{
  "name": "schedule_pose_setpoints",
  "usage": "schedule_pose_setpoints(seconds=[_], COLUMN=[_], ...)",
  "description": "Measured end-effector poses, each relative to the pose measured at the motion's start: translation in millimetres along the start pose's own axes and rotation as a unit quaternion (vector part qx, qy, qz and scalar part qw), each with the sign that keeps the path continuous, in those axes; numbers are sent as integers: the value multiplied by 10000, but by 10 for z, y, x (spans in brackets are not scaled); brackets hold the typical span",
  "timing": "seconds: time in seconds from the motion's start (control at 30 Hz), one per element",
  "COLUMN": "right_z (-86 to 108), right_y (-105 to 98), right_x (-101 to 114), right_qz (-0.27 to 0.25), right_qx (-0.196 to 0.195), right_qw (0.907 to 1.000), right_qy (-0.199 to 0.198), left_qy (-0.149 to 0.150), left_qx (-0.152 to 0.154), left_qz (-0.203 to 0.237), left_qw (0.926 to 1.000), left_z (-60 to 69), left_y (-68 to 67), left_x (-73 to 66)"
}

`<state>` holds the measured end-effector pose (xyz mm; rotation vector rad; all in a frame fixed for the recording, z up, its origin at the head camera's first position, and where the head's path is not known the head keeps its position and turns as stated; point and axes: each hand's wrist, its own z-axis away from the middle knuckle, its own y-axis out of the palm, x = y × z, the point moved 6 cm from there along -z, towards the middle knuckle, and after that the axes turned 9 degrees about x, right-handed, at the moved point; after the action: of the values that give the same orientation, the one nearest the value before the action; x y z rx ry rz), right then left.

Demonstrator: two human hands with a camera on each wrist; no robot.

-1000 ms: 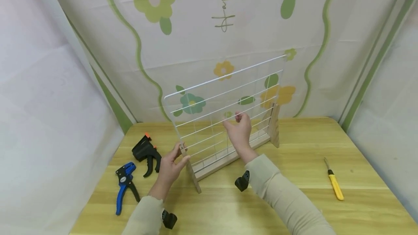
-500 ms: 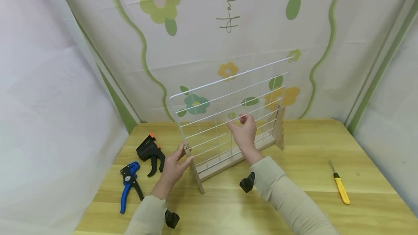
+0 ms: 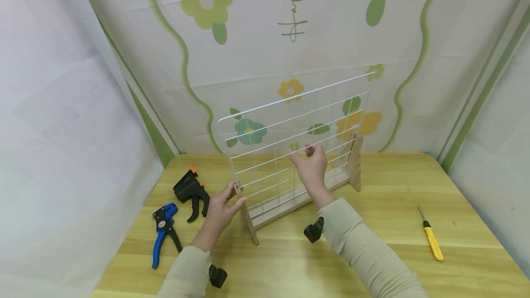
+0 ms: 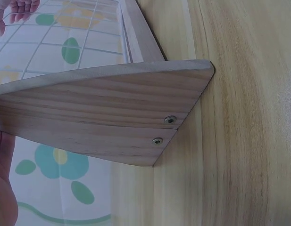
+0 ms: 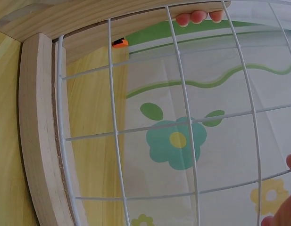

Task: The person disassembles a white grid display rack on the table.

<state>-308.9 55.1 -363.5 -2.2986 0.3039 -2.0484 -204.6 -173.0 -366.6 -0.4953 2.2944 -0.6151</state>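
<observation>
A white wire grid (image 3: 265, 144) stands upright in a wooden stand with a base bar (image 3: 285, 207) and two side panels. My left hand (image 3: 221, 213) grips the near left side panel (image 4: 103, 103); its fingertips (image 5: 198, 18) show past the panel's edge in the right wrist view. My right hand (image 3: 312, 167) is close to the middle of the grid, thumb and bent fingers apart, with no object seen between them. Whether it touches a wire I cannot tell. The right side panel (image 3: 354, 164) stands at the far end. Two screw heads (image 4: 170, 119) sit in the left panel.
Left of the stand lie a black bar clamp (image 3: 191, 192) with orange tips and blue-black wire strippers (image 3: 163, 231). A screwdriver (image 3: 431, 238) with a yellow handle lies at the right on the wooden table (image 3: 414, 174). A patterned cloth (image 3: 256, 36) hangs behind.
The head view has shifted slightly, so the scene sits further right. Both hands keep the same place on and near the stand; the grid looks unmoved.
</observation>
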Motion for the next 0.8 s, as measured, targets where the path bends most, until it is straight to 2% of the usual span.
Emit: schedule_pose_setpoints(seconds=[0.37,0.6,0.8], right_z=[-30,20,19], right_y=[-14,6,30], right_x=[5,-23,122], right_qz=[48,-78,-51], right_qx=[-102,-138,-227], right_qw=[9999,9998,9978], right_qy=[-63,-133,-614], left_qy=[99,96,-110], left_qx=[10,13,-37], left_qz=[-40,-78,28], left_qw=[9999,9999,9999], left_z=[-10,18,3], left_y=[0,-4,-4], left_x=[-9,-25,-5])
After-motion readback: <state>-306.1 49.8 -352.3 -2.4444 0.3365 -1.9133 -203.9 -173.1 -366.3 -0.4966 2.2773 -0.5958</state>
